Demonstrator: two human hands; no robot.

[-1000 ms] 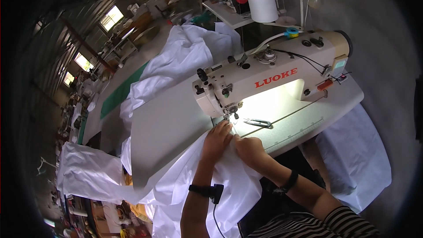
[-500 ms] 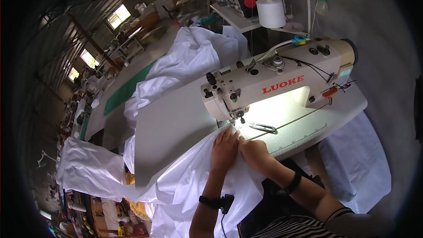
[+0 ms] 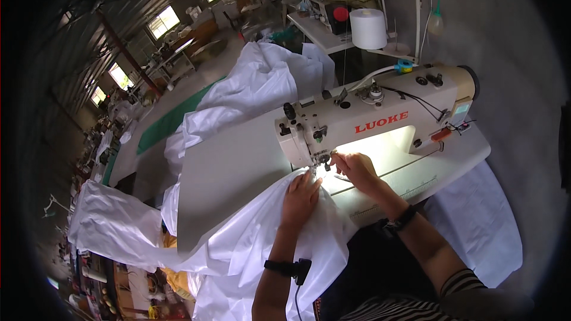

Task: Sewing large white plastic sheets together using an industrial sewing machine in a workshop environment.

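Note:
A white sewing machine [image 3: 437,96] with its work lamp lit stands in front of me. White sheet fabric [image 3: 253,235] runs up to the needle area and hangs down over the table's near edge. Flat on this fabric, just below the needle, lies my left hand [image 3: 300,196], its fingers stretched out. My right hand [image 3: 357,171] is raised at the right of the needle and presser foot, its fingers curled together beside the small fittings there. What those fingertips grip, if anything, is hidden. Thread snips lie on the machine bed, mostly covered by my right hand.
A white thread cone [image 3: 368,28] stands behind the machine. More white fabric lies heaped beyond the table [image 3: 232,160] and hangs at its right [image 3: 476,220]. A grey wall [image 3: 505,83] rises on the right. A cluttered workshop with windows stretches away at the left.
My right hand has left the fabric beside my left hand and moved up to the needle area, passing over the snips. My left hand stays on the fabric. The view has shifted slightly.

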